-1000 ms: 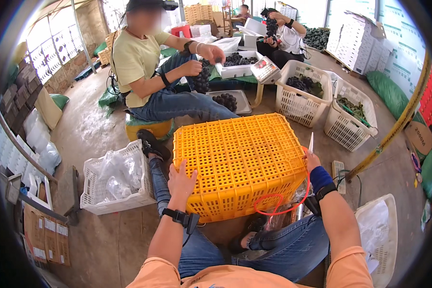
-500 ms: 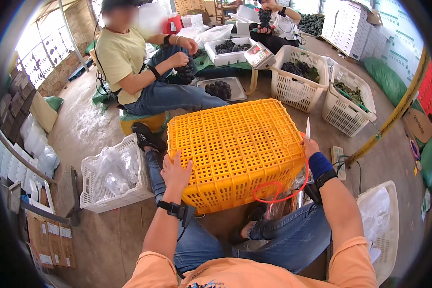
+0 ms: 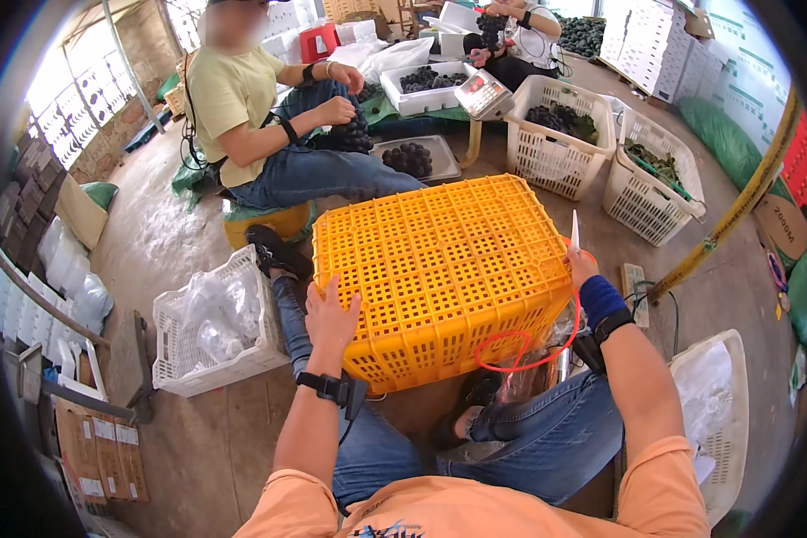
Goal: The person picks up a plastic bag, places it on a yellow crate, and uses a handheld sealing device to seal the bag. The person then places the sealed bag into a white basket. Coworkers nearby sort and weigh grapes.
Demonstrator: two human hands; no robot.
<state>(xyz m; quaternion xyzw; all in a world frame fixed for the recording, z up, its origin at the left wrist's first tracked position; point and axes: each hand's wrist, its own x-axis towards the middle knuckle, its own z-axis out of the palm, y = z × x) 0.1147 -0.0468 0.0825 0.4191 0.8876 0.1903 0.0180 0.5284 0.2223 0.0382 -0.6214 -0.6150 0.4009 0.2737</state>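
In front of my knees stands an orange-yellow plastic lattice crate (image 3: 439,260), its slatted face upward. My left hand (image 3: 334,316) rests against its near left corner, fingers stretched and apart. At the crate's right edge, my right hand (image 3: 583,266) is closed around a slim tool with a pale pointed blade (image 3: 575,231) sticking up; its handle is hidden in the fingers, so I cannot tell its exact kind. A red cord (image 3: 547,366) runs from near that hand and loops in front of the crate's near right side.
At the left is a white basket (image 3: 175,359) of clear plastic bags; another white basket (image 3: 735,448) is at the right. A co-worker (image 3: 229,117) handles dark grapes (image 3: 350,134) beyond the crate. Baskets (image 3: 560,170), a scale (image 3: 484,94) and a slanted yellow pole (image 3: 735,211) stand farther right.
The view has shifted slightly. Both my hands keep their places at the crate, and the pointed tool stays in my right hand. The co-worker's hands have moved a little around the grapes.
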